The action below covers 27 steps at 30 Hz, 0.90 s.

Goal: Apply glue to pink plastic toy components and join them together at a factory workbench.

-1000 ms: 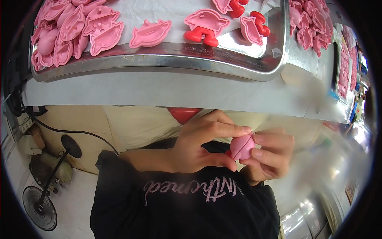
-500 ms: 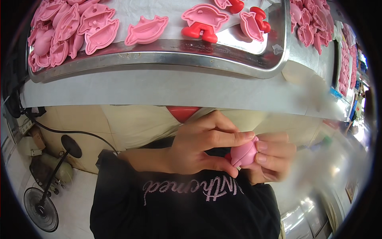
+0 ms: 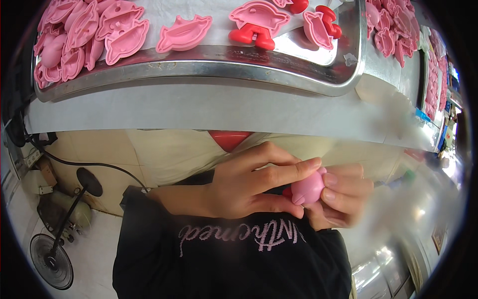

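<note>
Over my lap, a small rounded pink plastic figure (image 3: pixel 308 187) is held between both hands. A bit of red (image 3: pixel 287 193) shows at its left end, partly behind my fingers. My left hand (image 3: pixel 251 182) pinches the figure from the left, index finger along its top and thumb under it. From the right, my right hand (image 3: pixel 346 192) grips the other end with closed fingers; that hand is slightly blurred. On the metal tray (image 3: pixel 209 70) lie a pink shell half (image 3: pixel 184 34), another pink half (image 3: pixel 260 18) with red legs (image 3: pixel 254 37), and a third pink half (image 3: pixel 317 31) beside a red part (image 3: pixel 330 22).
Pink shell pieces (image 3: pixel 82 30) are heaped at the tray's left end. More pink parts (image 3: pixel 391 30) lie right of the tray. The grey table edge (image 3: pixel 174 117) runs between the tray and my lap. A black fan (image 3: pixel 51 261) stands on the floor at lower left.
The pink figure has turned in my fingers: its seam faced up before, and a smooth rounded side shows now. Both hands have shifted slightly to the right and keep their grip.
</note>
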Tool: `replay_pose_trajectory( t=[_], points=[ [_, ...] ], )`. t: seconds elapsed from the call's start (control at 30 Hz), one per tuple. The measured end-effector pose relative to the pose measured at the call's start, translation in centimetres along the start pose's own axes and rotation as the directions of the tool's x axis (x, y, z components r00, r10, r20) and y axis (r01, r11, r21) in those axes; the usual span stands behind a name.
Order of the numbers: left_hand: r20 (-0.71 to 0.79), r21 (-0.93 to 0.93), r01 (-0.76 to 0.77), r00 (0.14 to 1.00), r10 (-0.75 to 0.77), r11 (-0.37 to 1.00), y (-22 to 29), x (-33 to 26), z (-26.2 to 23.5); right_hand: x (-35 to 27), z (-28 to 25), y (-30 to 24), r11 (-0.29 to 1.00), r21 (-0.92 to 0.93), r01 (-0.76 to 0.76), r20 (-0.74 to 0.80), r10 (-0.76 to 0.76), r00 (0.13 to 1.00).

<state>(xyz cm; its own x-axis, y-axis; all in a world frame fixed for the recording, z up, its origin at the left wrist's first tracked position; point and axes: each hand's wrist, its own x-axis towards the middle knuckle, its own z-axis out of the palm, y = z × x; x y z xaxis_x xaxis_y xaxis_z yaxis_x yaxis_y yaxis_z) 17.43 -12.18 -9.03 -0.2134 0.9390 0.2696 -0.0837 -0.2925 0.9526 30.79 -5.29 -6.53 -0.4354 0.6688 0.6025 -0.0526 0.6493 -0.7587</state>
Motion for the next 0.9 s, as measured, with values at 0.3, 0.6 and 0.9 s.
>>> replay_pose_trajectory(
  t=[0.3,0.6,0.9],
  points=[
    [0.017,-0.047,0.004,1.000,-0.003,0.999,-0.4,0.4,-0.5,0.2,-0.1,0.0,0.983,-0.168,0.080,0.110,-0.062,0.992],
    [0.051,-0.107,-0.048,0.997,0.054,0.993,-0.7,0.2,0.2,0.3,-1.6,0.2,0.976,0.053,-0.209,0.117,0.202,0.972],
    [0.013,-0.144,-0.066,0.998,0.068,0.987,-0.6,0.2,0.7,0.1,-1.6,0.3,0.951,0.144,-0.274,0.137,0.255,0.957]
  ],
)
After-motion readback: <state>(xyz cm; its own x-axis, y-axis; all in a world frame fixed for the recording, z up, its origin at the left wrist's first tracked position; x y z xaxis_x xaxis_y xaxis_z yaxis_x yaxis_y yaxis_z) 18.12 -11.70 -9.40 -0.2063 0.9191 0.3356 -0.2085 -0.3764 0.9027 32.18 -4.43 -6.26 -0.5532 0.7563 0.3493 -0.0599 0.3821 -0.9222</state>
